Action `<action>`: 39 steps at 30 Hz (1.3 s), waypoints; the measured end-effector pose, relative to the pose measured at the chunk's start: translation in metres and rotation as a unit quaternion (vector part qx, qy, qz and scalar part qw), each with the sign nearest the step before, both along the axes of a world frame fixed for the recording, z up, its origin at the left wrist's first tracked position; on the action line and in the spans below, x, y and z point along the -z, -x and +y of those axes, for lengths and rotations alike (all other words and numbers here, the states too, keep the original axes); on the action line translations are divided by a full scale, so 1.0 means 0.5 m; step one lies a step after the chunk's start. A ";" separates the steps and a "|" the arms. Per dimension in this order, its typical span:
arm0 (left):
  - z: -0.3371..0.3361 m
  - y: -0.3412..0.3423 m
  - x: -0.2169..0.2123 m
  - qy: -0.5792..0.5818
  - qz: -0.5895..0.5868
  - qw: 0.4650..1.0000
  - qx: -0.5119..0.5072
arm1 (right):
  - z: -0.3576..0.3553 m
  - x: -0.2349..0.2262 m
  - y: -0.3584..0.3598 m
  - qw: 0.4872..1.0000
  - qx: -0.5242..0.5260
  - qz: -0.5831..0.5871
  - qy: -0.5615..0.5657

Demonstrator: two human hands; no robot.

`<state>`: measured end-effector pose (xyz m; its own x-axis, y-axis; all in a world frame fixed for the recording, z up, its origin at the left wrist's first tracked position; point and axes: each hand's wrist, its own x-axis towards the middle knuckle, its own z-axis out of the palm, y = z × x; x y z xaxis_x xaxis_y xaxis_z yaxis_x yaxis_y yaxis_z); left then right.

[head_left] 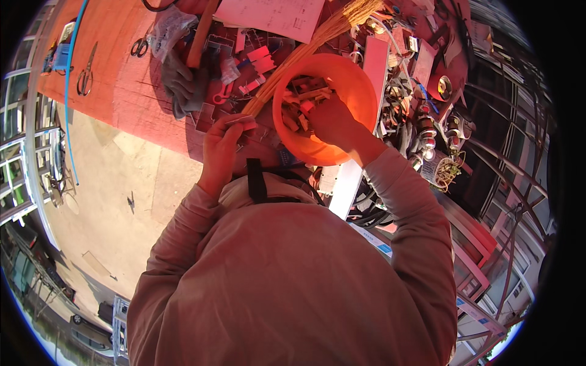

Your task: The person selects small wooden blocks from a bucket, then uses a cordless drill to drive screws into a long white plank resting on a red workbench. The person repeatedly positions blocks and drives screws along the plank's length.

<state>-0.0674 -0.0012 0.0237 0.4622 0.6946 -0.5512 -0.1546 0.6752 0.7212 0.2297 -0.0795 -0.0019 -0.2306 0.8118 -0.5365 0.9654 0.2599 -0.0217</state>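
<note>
My left hand [218, 149] is at the near edge of the table, its thumb and fingers pinching a small flat bracket-like piece [243, 122]. To the right stands an orange bucket [359, 91] with many small block-shaped pieces [295, 117] in it. Into this bucket reaches my right hand [332, 122], its fingers down among the pieces. Their tips are hidden, so whether they grip one does not show. More small angular pieces [259, 61] lie on the table beyond my left hand.
A straw broom [305, 52] lies diagonally behind the bucket. Dark gloves [178, 82], a wooden handle [201, 36], scissors [86, 78] and a sheet of paper [268, 15] are on the red table [116, 91]. Cluttered hardware [424, 122] crowds the right side. A blue hose [68, 110] hangs at left.
</note>
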 end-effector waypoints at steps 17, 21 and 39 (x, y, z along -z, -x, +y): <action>0.007 0.005 0.012 -0.006 -0.010 1.000 0.000 | 0.026 0.049 0.045 0.973 0.179 0.129 -0.064; 0.010 0.005 0.010 -0.005 0.005 1.000 0.008 | 0.029 0.058 0.061 0.877 0.348 0.332 -0.020; 0.011 0.014 0.017 -0.004 -0.006 1.000 0.000 | 0.034 0.096 0.073 0.972 0.186 0.137 -0.039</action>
